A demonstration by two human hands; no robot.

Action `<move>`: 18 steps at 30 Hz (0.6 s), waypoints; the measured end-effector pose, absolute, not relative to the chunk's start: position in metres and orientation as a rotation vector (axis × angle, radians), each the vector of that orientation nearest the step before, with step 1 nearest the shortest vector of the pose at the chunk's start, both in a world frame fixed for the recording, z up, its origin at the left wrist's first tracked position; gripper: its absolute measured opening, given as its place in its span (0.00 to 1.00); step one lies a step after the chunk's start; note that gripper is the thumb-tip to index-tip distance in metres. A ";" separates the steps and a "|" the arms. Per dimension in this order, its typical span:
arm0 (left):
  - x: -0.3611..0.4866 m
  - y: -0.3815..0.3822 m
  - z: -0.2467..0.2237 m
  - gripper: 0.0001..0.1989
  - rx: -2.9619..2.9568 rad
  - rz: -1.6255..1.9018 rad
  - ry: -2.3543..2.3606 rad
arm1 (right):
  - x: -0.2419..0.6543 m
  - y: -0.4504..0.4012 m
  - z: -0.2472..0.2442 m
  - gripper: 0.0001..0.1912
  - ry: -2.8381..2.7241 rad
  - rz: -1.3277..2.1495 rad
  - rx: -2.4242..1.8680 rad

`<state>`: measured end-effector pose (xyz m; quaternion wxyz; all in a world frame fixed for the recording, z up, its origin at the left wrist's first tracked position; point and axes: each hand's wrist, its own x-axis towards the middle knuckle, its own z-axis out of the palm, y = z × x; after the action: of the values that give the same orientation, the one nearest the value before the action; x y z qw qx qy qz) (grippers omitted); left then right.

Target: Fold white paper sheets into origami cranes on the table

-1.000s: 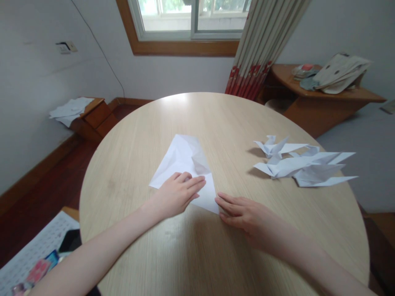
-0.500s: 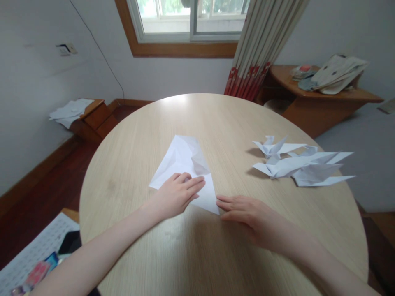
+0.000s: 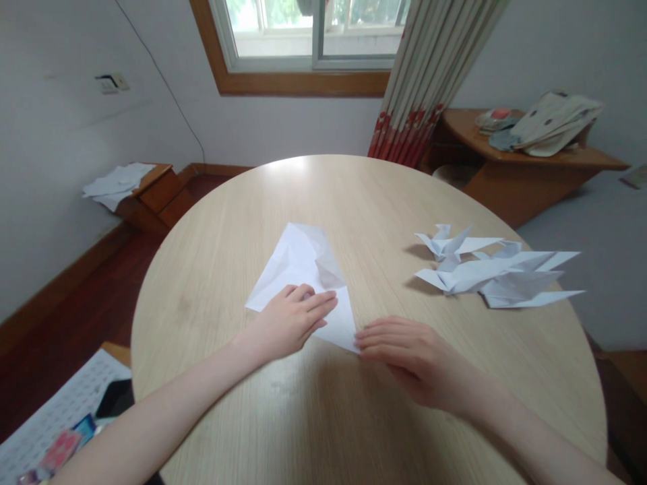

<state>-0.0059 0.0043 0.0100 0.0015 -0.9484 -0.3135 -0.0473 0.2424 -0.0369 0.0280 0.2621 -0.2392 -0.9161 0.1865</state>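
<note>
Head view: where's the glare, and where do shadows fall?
Head view: glare whitens a far patch of the table, below the window; shadows lie left of the folded figures and, more softly, on the near side of the white paper.

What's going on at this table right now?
Someone is handling a creased, partly folded sheet of white paper on a round table. The left hand lies across it, while the right hand is at its near right corner, touching it or nearly so. Off to the right on the same table, several folded paper figures sit close together.
</note>
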 end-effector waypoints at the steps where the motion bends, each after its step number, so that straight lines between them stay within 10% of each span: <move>1: -0.006 0.004 0.010 0.19 -2.981 -0.155 -0.982 | 0.242 -0.033 0.024 0.17 -2.473 0.388 -0.676; 18: -0.014 0.005 0.008 0.17 -2.959 -0.249 -0.959 | 0.227 -0.024 0.004 0.22 -2.563 0.027 -0.879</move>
<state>-0.0138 0.0051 0.0083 0.0105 -0.9482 -0.3073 -0.0798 0.2270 -0.0236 0.0038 0.2144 -0.3167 -0.9239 0.0097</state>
